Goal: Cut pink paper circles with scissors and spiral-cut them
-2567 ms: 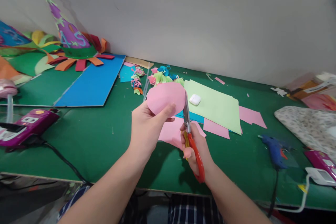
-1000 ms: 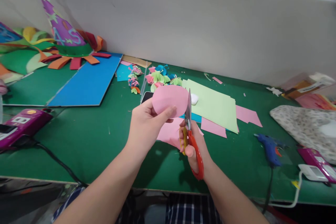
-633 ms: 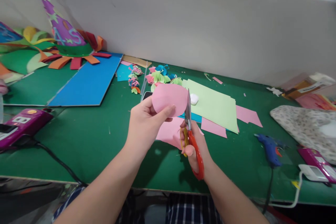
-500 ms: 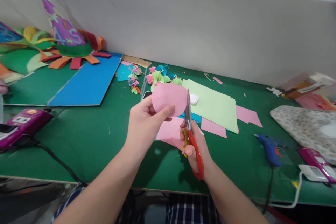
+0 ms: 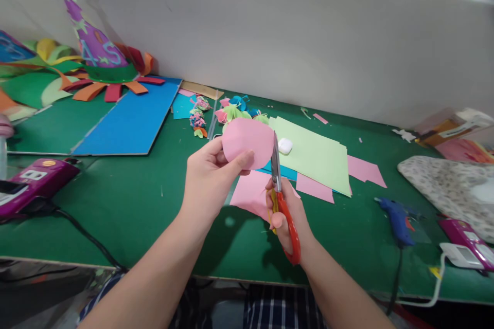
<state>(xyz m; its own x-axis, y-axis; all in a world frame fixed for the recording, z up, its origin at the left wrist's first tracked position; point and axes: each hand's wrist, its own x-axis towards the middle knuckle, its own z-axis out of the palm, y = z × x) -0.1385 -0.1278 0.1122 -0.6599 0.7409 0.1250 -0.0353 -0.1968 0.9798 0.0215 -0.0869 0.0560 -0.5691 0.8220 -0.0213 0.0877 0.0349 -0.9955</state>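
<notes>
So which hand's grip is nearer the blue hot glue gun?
Right. The right hand's grip, around the scissors, is left of the blue hot glue gun, apart from it; the left hand's grip, on the rounded pink paper, is farther left.

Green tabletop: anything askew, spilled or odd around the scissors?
No spill shows. Right of the red and yellow scissors, the pale green paper sheets lie askew, their edges not lined up. Farther back, a small pink paper strip lies loose, like a stray offcut. The tall purple cone hat leans left, perhaps lens distortion.
</notes>
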